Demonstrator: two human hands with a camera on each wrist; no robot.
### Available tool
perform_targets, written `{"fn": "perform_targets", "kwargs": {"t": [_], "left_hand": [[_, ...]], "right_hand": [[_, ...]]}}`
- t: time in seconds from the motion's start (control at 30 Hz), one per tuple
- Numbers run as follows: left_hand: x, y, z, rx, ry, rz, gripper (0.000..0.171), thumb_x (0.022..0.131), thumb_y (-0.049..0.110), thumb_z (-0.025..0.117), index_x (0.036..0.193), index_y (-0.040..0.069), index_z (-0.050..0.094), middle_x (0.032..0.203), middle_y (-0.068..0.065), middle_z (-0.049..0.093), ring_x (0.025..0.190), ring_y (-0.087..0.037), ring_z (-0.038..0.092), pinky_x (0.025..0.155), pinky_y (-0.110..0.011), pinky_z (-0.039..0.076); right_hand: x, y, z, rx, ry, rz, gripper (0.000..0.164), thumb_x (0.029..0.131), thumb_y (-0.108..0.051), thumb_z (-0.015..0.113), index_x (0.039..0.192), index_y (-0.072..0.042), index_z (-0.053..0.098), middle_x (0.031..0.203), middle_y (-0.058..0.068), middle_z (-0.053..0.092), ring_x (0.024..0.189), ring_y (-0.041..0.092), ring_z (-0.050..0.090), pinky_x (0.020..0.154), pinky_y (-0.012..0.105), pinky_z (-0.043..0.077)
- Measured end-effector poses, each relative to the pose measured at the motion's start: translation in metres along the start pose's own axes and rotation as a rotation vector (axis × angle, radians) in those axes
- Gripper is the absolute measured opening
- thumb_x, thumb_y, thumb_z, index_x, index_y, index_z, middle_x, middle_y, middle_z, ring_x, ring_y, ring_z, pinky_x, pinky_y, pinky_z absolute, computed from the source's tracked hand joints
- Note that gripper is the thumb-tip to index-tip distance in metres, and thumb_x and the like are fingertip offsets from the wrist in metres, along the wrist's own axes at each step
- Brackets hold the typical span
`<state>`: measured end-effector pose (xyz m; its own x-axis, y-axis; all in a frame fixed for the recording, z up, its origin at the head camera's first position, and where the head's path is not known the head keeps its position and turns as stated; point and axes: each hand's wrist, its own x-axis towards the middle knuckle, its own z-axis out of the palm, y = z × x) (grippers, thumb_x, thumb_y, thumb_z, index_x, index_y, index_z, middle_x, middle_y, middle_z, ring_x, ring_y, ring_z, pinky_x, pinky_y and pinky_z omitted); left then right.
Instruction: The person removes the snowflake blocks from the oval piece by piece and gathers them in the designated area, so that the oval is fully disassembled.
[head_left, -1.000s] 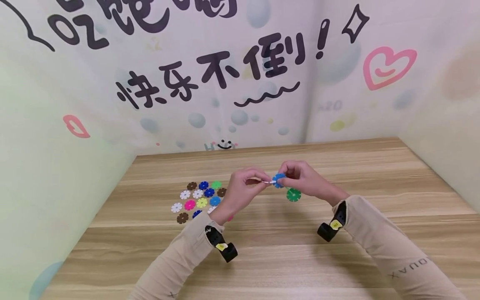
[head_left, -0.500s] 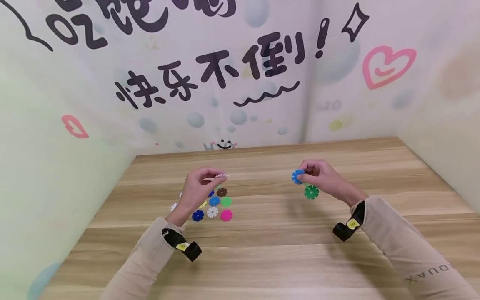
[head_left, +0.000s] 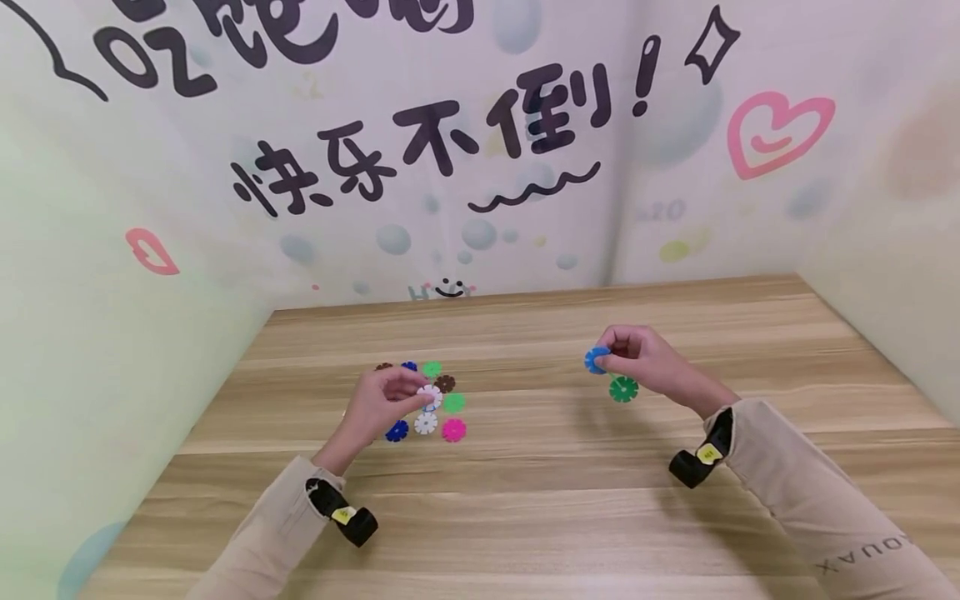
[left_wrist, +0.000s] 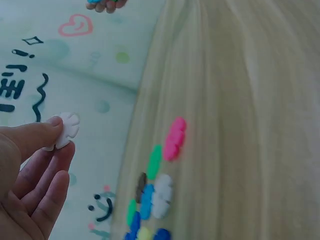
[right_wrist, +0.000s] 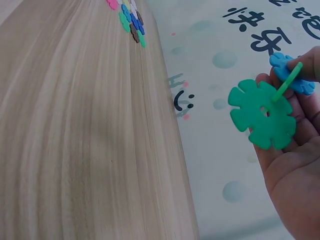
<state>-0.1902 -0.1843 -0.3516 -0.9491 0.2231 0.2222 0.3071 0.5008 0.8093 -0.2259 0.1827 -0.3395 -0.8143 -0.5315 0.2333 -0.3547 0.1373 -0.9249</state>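
My left hand [head_left: 382, 404] pinches a white notched snowflake disc [head_left: 430, 397] between thumb and fingers, above the rows of discs. The left wrist view shows this white disc [left_wrist: 69, 131] apart from the table. To the right, my right hand [head_left: 645, 358] pinches a blue snowflake disc [head_left: 596, 360] over the table. In the right wrist view a green disc [right_wrist: 262, 114] faces the camera, slotted onto a lighter green disc [right_wrist: 289, 81] seen edge-on, which meets the blue disc [right_wrist: 280, 65]. The thumb hides part of the blue disc.
Loose discs lie on the wooden table [head_left: 525, 500] under and around my left hand, among them a pink disc [head_left: 453, 430], a light green disc [head_left: 454, 402] and a brown disc [head_left: 446, 384]. A printed cloth wall [head_left: 360, 250] stands behind the table.
My hands have moved apart from where they met near the middle. The left went left with the white disc, then lowered and turned its face into view; the right moved right with the joined discs.
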Motion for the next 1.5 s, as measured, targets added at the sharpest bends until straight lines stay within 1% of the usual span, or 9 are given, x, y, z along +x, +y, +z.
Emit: {"fn": "perform_targets", "kwargs": {"t": [0.23,0.37,0.57,0.73,0.83,0.93,1.17,1.33,1.5], "left_hand": [[-0.011,-0.023,0.002,0.027,-0.155,-0.082,0.021,0.076,0.013,0.07,0.092,0.0,0.066,0.084,-0.011,0.065,0.072,-0.017,0.063,0.062,-0.024,0.052],[-0.014,-0.03,0.003,0.058,-0.206,-0.053,0.019,0.074,0.01,0.071,0.089,-0.001,0.067,0.082,-0.01,0.064,0.07,-0.018,0.061,0.062,-0.022,0.051],[-0.015,-0.035,0.004,0.166,-0.236,0.015,0.014,0.072,0.009,0.072,0.083,0.001,0.069,0.074,-0.003,0.062,0.065,-0.013,0.058,0.059,-0.02,0.049],[-0.015,-0.036,0.004,0.245,-0.221,0.046,0.011,0.072,0.009,0.073,0.081,0.004,0.069,0.068,0.002,0.06,0.062,-0.009,0.054,0.058,-0.02,0.046],[-0.015,-0.036,0.005,0.247,-0.217,0.032,0.012,0.07,0.008,0.074,0.08,0.003,0.069,0.067,0.003,0.057,0.061,-0.009,0.051,0.055,-0.021,0.044],[-0.016,-0.036,0.006,0.234,-0.227,-0.008,0.012,0.07,0.007,0.074,0.08,0.003,0.068,0.067,0.002,0.055,0.061,-0.01,0.05,0.054,-0.021,0.044],[-0.012,-0.029,0.004,0.199,-0.211,-0.023,0.015,0.072,0.007,0.072,0.085,0.001,0.066,0.072,0.0,0.057,0.065,-0.012,0.052,0.058,-0.022,0.047],[-0.002,-0.015,0.004,0.187,-0.208,0.038,0.018,0.075,0.01,0.07,0.089,-0.001,0.065,0.078,-0.001,0.06,0.071,-0.013,0.055,0.064,-0.023,0.049],[0.009,0.004,0.009,0.157,-0.247,0.092,0.021,0.077,0.011,0.068,0.093,-0.001,0.064,0.082,-0.003,0.062,0.075,-0.014,0.058,0.067,-0.024,0.05]], "right_hand": [[-0.001,-0.001,0.0,-0.02,-0.007,0.025,0.01,0.088,-0.006,0.054,0.083,0.002,0.054,0.079,0.001,0.06,0.07,0.01,0.055,0.062,0.022,0.048],[-0.001,-0.001,-0.001,-0.021,-0.011,0.033,0.011,0.088,-0.006,0.053,0.084,0.004,0.054,0.08,0.002,0.06,0.07,0.01,0.054,0.062,0.023,0.048],[-0.002,-0.002,0.0,-0.023,-0.015,0.026,0.01,0.087,-0.006,0.054,0.084,0.003,0.054,0.079,0.001,0.06,0.07,0.01,0.055,0.063,0.023,0.048],[-0.002,-0.003,0.001,-0.02,-0.02,0.015,0.009,0.087,-0.006,0.054,0.083,0.003,0.054,0.079,0.001,0.06,0.071,0.01,0.055,0.064,0.023,0.049],[-0.002,-0.003,0.001,-0.018,-0.023,0.014,0.01,0.087,-0.006,0.054,0.084,0.003,0.054,0.08,0.001,0.06,0.071,0.01,0.056,0.064,0.023,0.049],[-0.002,-0.004,0.001,-0.022,-0.026,0.016,0.01,0.087,-0.006,0.054,0.084,0.004,0.054,0.079,0.001,0.06,0.07,0.01,0.055,0.064,0.023,0.049],[-0.001,-0.005,0.003,-0.023,-0.03,0.019,0.01,0.087,-0.006,0.054,0.084,0.004,0.053,0.079,0.003,0.059,0.069,0.01,0.054,0.062,0.023,0.048],[0.003,-0.005,0.007,-0.02,-0.029,0.026,0.011,0.087,-0.007,0.055,0.085,0.004,0.054,0.08,0.003,0.06,0.07,0.012,0.056,0.064,0.024,0.049],[0.008,-0.007,0.015,-0.01,-0.035,0.045,0.012,0.087,-0.01,0.056,0.086,0.003,0.055,0.081,0.005,0.06,0.071,0.013,0.055,0.065,0.025,0.049]]}}
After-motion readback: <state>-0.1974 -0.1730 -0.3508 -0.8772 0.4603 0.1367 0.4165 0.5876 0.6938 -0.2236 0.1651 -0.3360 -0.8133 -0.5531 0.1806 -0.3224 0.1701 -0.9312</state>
